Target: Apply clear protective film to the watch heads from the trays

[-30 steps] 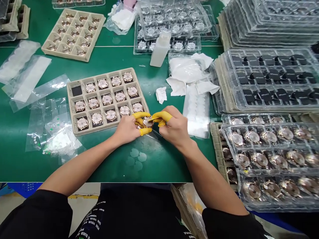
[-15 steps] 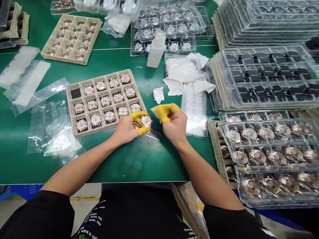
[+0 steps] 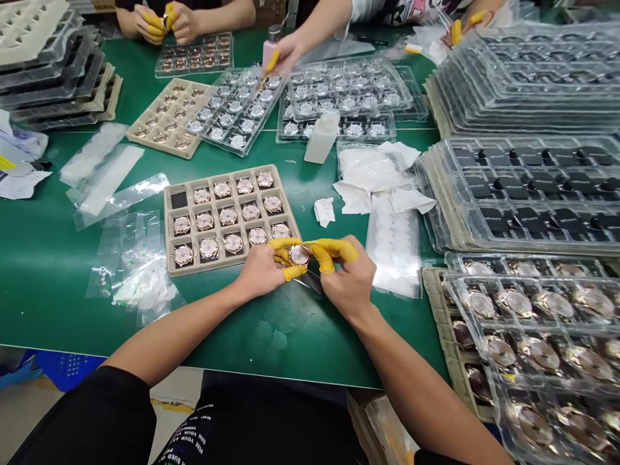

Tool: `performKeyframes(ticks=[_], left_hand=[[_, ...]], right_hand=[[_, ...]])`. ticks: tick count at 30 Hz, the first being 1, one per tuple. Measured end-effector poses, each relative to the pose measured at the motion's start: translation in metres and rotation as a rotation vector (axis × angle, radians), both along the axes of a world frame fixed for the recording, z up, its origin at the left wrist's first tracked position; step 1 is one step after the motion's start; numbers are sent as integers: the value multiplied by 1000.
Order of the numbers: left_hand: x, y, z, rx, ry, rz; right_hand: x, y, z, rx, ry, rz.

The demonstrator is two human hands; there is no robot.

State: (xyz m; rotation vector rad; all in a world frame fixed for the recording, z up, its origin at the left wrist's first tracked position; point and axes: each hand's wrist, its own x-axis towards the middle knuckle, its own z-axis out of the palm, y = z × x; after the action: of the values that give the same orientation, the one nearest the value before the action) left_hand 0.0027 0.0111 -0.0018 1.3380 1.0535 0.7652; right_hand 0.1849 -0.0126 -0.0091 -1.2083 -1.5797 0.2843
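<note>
My left hand, with yellow finger cots, holds a round rose-gold watch head by its edge, dial facing up. At the watch's right edge is my right hand, also in yellow finger cots, its fingers pinched on a small pale sheet that is mostly hidden. Just beyond the left hand lies a beige tray of similar watch heads in compartments. Its far left compartment shows only a dark bottom. A strip of clear film lies under the hands.
Clear bags lie left. Crumpled white sheets and a white bottle stand beyond the right hand. Stacked trays line the right side. Across the table, a co-worker's hand reaches over a clear watch tray; another person's hands work farther back.
My right hand has moved in from beside the watch to its edge. The view has tilted up and turned left, bringing co-workers into sight. A clear tray now overlaps the far beige one.
</note>
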Motion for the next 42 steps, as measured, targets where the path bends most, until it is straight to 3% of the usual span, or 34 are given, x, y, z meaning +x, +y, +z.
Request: performKeyframes(ticks=[2,5,8,11,13,16,18,20,23,25,28,31,34,36,38,42], left_hand=[[0,-1,-1,13,-4,16],[-2,-2,-3,59,35,38],[-3,-1,-2,96,89,33],[-3,1,-1,33,36,3],[-3,2,-1,-5,-10,11],[-2,2,0,-10,-44,23],[-2,2,1,-6,-47,18],[-2,2,2,-2,-43,13],[-3,3,1,10,-35,-3],[-2,3,-1,23,-33,-20],[0,4,-3,9,-48,-22],[4,3,-3,-62,-25,-42],[4,2,-3,1,44,-67],[3,1,-4,82,90,-83],[0,1,-5,141,147,-112],[-4,2,-4,254,140,-88]], right_hand=[[2,-2,5,183,-198,39],[1,-7,8,240,-396,102],[1,-7,9,89,-332,183],[13,1,11,-238,24,226],[28,9,12,-339,159,80],[50,17,12,-255,-102,-281],[54,20,10,-220,-209,-349],[47,20,7,-307,-62,-215],[26,17,4,-570,226,125],[15,15,5,-695,316,265],[10,18,15,-735,402,261],[6,41,35,-611,464,126],[-24,84,58,-526,425,92],[-63,118,68,-550,296,228],[-112,149,72,-591,123,383],[-207,185,66,-620,-255,470]])
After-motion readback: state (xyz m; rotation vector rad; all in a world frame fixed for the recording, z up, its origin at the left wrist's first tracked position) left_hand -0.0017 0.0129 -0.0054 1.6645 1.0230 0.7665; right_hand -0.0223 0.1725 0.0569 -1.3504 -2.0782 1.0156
